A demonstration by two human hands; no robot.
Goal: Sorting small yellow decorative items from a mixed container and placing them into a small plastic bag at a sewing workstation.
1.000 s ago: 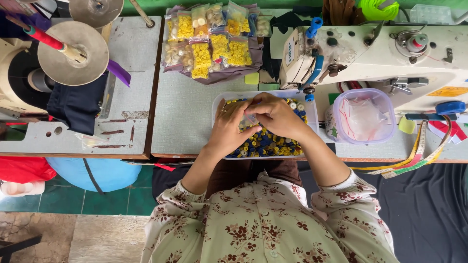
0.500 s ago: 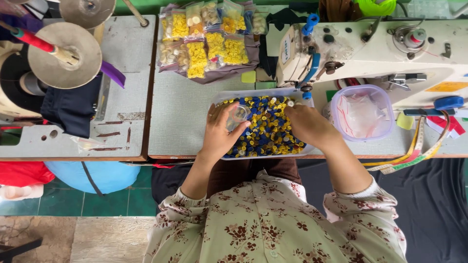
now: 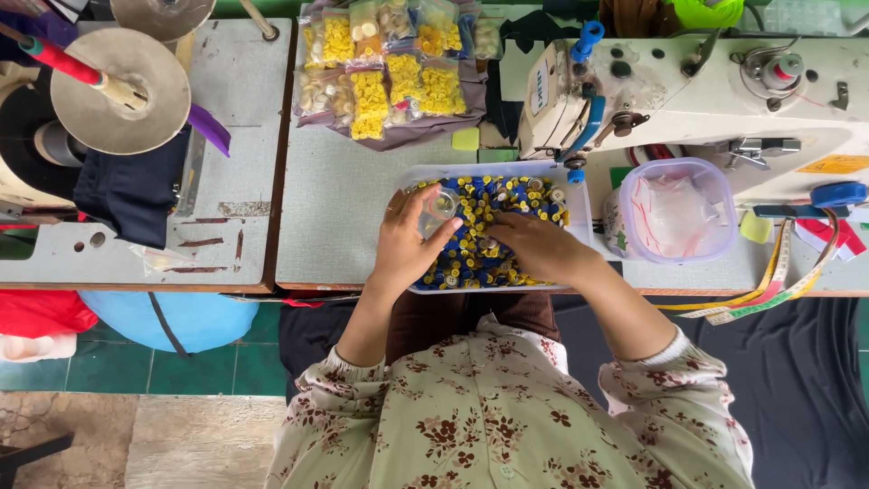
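A clear plastic tray (image 3: 581, 210) full of yellow and blue buttons (image 3: 493, 201) sits on the grey table in front of me. My left hand (image 3: 407, 243) rests at the tray's left end and holds a small clear plastic bag (image 3: 442, 205) between thumb and fingers. My right hand (image 3: 534, 246) lies palm down on the buttons in the middle of the tray, fingers curled into the pile. Whether it pinches any button is hidden.
Bags of yellow and cream buttons (image 3: 389, 68) lie behind the tray. A white sewing machine (image 3: 688, 81) stands at the right, with a lilac-rimmed container (image 3: 674, 213) and a measuring tape (image 3: 769, 285) beside it. A thread stand disc (image 3: 118, 91) is at the left.
My hands parted from the middle of the tray. The left hand now holds the small clear bag at the left; the right hand moved back onto the buttons.
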